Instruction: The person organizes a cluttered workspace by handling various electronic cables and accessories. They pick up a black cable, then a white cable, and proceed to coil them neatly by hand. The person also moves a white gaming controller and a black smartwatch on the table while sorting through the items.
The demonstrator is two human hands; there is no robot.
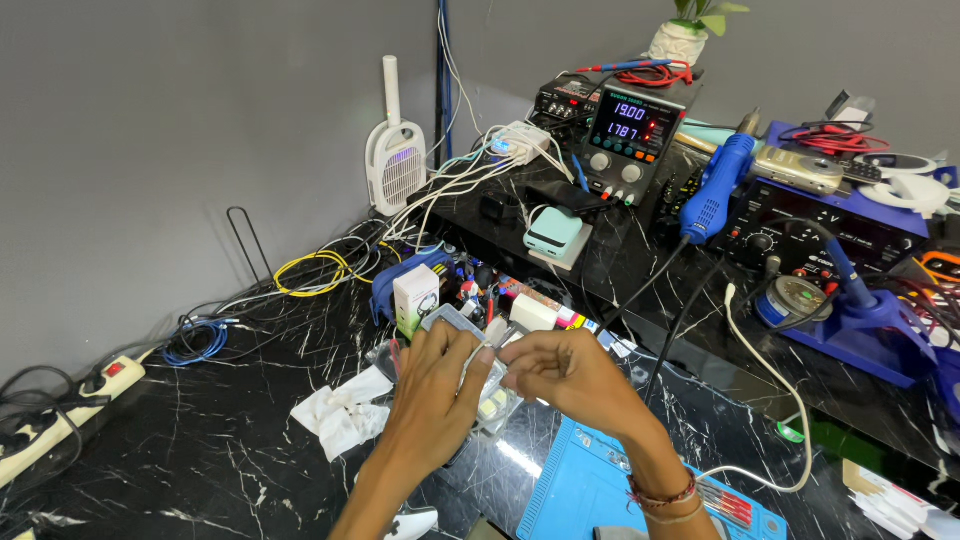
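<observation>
My left hand [432,398] and my right hand [566,378] meet over the black marble bench, both gripping a small clear plastic packet [487,392] that holds little pale parts. A grey flat piece [452,320] sticks up above my left fingers. My right fingertips pinch the packet's top edge near a small white piece [497,331]. A red and brown bracelet [660,497] circles my right wrist.
A blue work mat [590,480] lies under my right forearm. Crumpled white tissue [340,412] sits to the left. Behind are a small white box [415,296], a bench power supply [632,132], a blue hot-air gun [716,186], a soldering stand [862,320], tangled cables and a power strip [70,412].
</observation>
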